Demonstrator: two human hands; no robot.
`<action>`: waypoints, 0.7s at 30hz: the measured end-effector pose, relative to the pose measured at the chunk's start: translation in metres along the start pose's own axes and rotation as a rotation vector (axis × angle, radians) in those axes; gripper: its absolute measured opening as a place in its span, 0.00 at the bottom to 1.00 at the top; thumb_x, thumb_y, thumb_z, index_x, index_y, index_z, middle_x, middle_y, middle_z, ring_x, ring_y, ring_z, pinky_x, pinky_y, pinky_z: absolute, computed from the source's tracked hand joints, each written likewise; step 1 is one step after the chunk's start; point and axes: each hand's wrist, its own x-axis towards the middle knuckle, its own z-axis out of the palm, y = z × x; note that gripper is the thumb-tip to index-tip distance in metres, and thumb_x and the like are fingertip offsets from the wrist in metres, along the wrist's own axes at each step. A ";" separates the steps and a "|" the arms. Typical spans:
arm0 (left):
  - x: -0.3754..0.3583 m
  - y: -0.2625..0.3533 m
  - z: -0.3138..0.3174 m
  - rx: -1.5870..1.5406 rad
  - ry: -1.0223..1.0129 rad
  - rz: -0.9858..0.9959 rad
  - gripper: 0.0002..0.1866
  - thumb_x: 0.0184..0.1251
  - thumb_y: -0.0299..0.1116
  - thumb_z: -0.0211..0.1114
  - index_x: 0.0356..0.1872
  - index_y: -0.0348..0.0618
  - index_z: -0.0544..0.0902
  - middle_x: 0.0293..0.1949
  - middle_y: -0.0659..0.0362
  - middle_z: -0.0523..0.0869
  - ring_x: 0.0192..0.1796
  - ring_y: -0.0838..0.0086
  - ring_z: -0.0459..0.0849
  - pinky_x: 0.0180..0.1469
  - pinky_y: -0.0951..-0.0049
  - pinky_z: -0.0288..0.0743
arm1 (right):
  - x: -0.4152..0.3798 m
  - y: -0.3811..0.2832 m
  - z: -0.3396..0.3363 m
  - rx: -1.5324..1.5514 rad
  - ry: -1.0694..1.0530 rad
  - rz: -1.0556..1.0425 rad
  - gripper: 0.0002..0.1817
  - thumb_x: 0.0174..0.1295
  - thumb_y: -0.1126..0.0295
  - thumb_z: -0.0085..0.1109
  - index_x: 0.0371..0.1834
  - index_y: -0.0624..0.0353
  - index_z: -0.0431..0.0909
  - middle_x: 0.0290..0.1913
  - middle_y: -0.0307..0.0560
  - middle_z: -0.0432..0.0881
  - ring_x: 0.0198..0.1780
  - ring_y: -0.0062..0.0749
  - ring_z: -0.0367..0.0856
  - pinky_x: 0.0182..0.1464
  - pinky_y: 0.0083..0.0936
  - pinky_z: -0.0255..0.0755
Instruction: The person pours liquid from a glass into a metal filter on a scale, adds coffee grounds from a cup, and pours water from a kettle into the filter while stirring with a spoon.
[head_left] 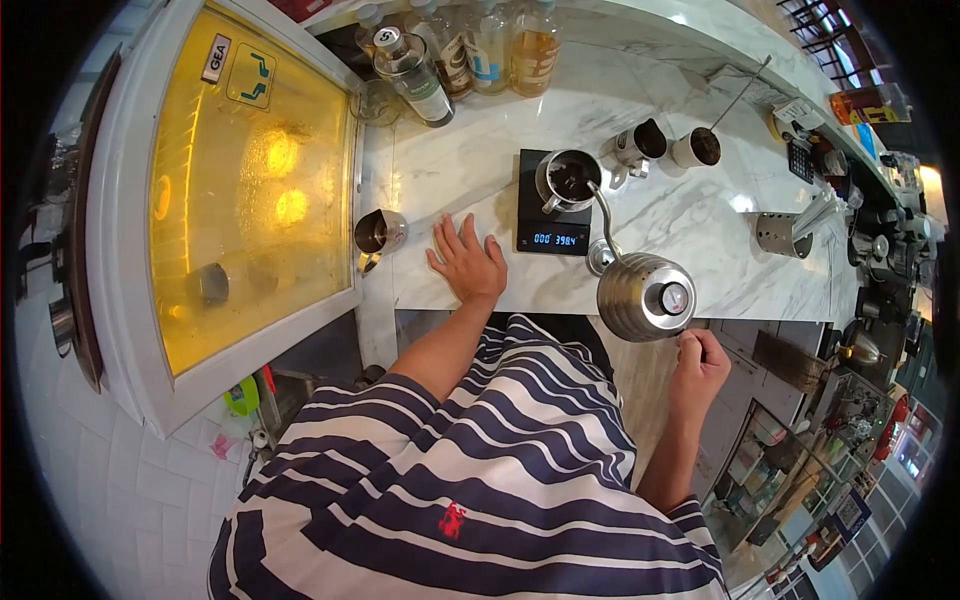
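My left hand [470, 262] lies flat on the marble counter [450, 160], fingers spread. A steel milk pitcher [381, 232] stands to its left. Fingers of my right hand [701, 368] are wrapped round the handle of a steel gooseneck kettle [642, 300], which has a thermometer dial on its lid. The kettle's thin spout reaches up to the rim of a metal cup [556, 200] with dark contents. That cup stands on a black digital scale [533, 226] whose blue display appears to read 398.4. A small round metal piece [600, 257] lies beside the scale, partly under the spout.
Behind the scale stand another metal pitcher [632, 150] and a white cup [687, 151] of brown grounds with a long spoon. Several bottles [483, 50] line the back left, near a yellow-lit glass-door cabinet [250, 200]. A perforated metal holder [776, 234] lies at right.
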 end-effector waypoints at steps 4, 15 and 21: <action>0.000 -0.001 0.000 -0.003 0.008 0.011 0.30 0.73 0.45 0.59 0.74 0.50 0.71 0.80 0.47 0.60 0.83 0.49 0.52 0.77 0.32 0.42 | -0.005 -0.003 0.002 -0.003 0.012 -0.006 0.08 0.65 0.74 0.60 0.29 0.66 0.82 0.24 0.28 0.73 0.28 0.12 0.66 0.30 0.17 0.58; 0.000 0.001 -0.001 0.010 -0.039 -0.003 0.30 0.74 0.46 0.58 0.75 0.51 0.69 0.81 0.47 0.58 0.84 0.50 0.51 0.78 0.33 0.42 | -0.012 -0.005 0.008 0.032 0.047 -0.041 0.09 0.67 0.75 0.57 0.30 0.65 0.82 0.26 0.30 0.76 0.28 0.11 0.69 0.31 0.15 0.60; 0.000 -0.001 0.003 0.021 -0.031 -0.003 0.30 0.74 0.47 0.58 0.75 0.52 0.69 0.82 0.48 0.58 0.84 0.50 0.50 0.78 0.34 0.41 | -0.013 -0.003 0.014 0.045 0.039 0.005 0.09 0.67 0.75 0.57 0.29 0.66 0.82 0.26 0.30 0.77 0.28 0.12 0.69 0.32 0.15 0.60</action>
